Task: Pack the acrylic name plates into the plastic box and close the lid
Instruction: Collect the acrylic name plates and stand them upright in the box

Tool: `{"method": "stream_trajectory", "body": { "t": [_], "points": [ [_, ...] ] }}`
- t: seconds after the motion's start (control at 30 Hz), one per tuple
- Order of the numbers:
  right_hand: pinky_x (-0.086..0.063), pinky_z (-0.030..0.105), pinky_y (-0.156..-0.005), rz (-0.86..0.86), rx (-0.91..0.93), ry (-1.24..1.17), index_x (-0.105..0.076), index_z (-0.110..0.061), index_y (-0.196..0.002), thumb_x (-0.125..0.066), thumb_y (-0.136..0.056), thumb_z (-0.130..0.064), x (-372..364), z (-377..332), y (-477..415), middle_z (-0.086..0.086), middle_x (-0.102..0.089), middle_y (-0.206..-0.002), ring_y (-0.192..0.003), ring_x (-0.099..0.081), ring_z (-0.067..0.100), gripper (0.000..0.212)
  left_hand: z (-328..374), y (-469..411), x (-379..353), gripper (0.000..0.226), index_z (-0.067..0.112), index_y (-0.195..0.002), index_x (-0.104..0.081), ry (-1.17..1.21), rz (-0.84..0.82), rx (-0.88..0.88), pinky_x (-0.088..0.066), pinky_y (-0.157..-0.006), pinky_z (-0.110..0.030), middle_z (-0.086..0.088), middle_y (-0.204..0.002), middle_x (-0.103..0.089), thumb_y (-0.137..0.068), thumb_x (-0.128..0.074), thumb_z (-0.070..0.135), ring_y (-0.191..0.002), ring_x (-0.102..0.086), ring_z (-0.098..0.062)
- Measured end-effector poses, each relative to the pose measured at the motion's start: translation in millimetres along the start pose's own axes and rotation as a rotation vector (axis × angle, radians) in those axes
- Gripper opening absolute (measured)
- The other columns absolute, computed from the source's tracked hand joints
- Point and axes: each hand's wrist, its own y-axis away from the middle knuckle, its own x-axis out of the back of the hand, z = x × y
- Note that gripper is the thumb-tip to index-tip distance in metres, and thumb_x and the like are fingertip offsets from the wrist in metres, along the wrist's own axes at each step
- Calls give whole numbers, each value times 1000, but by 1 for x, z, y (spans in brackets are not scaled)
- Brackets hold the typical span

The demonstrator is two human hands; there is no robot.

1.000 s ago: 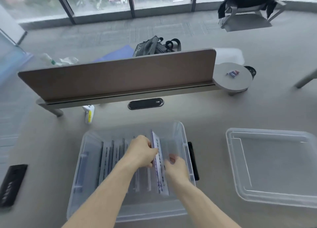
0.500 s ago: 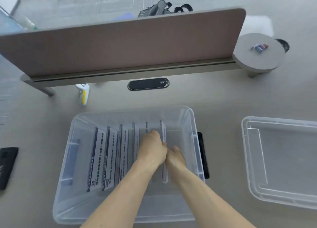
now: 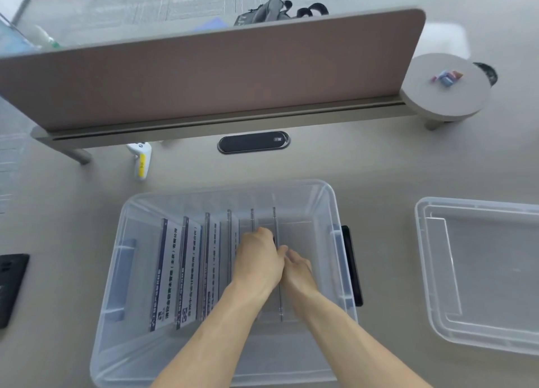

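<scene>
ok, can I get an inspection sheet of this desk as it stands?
Surface: pale grey desk, level.
Job's things: clear plastic box, open; clear acrylic name plates standing on edge in a row inside it; clear plastic lid lying off, to the box's right.
Clutter: white-and-yellow handheld device; black flat device at the left edge; black flat object against the box's right side; small coloured pieces.
Hands: left hand grips the rightmost plate; right hand touches the same plate, grip unclear.
Cables: nothing seen.
Surroundings: brown divider panel; dark backpack behind it; round grey side shelf.
</scene>
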Motion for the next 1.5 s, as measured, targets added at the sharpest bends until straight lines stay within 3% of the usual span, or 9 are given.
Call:
{"method": "stream_trajectory", "body": {
  "t": [0.2,0.4,0.57,0.83,1.07,1.2,1.27,1.37,1.5],
  "points": [
    [-39,51,-115,9,29,62,-49,-21,-146,-35,-80,-63,-5,6,-2,-3,-30,-157,-141,-42,26,80,-2,1,1,31,6,-87,-68,-22,11,-18,-59,-65,-31,-10,-81,-73,-98,-66,34,-77,-74,-25],
    [-38,44,-115,26,66,78,-47,-17,-148,-33,-97,-47,0,-1,7,5,-38,-156,-139,-44,26,60,-8,7,16,31,17,-89,-69,109,127,-38,-61,-71,-35,3,-78,-72,-92,-67,47,-73,-71,-16],
    [-28,34,-117,97,185,85,-38,-20,-153,-25,-108,-38,8,-3,27,1,-36,-159,-146,-36,20,51,-26,8,36,24,15,-95,-59,-29,164,-27,-60,-68,-40,0,-81,-67,-94,-65,39,-74,-68,-21],
    [-23,34,-120,5,203,118,-31,-20,-157,-21,-108,-42,-3,-14,41,-1,-33,-163,-151,-30,18,55,-34,7,23,34,14,-66,-55,-44,61,36,-39,-45,-23,0,-57,-56,-97,-63,25,-50,-55,-13],
    [-28,34,-118,12,222,53,-31,-21,-156,-25,-107,-44,-1,-21,51,1,-34,-162,-149,-33,20,55,-36,17,36,38,16,-108,-67,62,118,-2,-61,-79,-38,0,-96,-72,-92,-63,50,-88,-70,-21],
    [-32,30,-115,4,280,-31,-37,-23,-153,-32,-105,-47,17,-39,83,-5,-44,-155,-143,-42,16,54,-14,38,67,26,26,-107,-66,187,166,-131,-58,-81,-35,14,-93,-69,-95,-61,49,-88,-67,-11],
    [-39,40,-115,-22,319,-107,-48,-27,-144,-38,-97,-58,31,-49,101,-7,-56,-146,-134,-53,13,57,11,51,79,18,27,-103,-68,283,161,-216,-58,-81,-35,15,-91,-70,-96,-63,43,-87,-68,-8],
    [-50,54,-105,-25,414,-254,-64,-22,-123,-45,-99,-49,68,-70,126,-2,-75,-119,-113,-70,18,41,63,61,82,8,27,-100,-70,377,139,-377,-55,-76,-18,14,-89,-74,-96,-67,33,-82,-68,2],
    [-54,47,-102,161,461,-358,-64,-17,-119,-49,-104,-29,149,-74,147,6,-75,-118,-110,-72,22,24,129,74,63,17,25,-114,-67,414,5,-547,-42,-71,2,13,-102,-72,-98,-66,27,-95,-67,-1]
  ]
}}
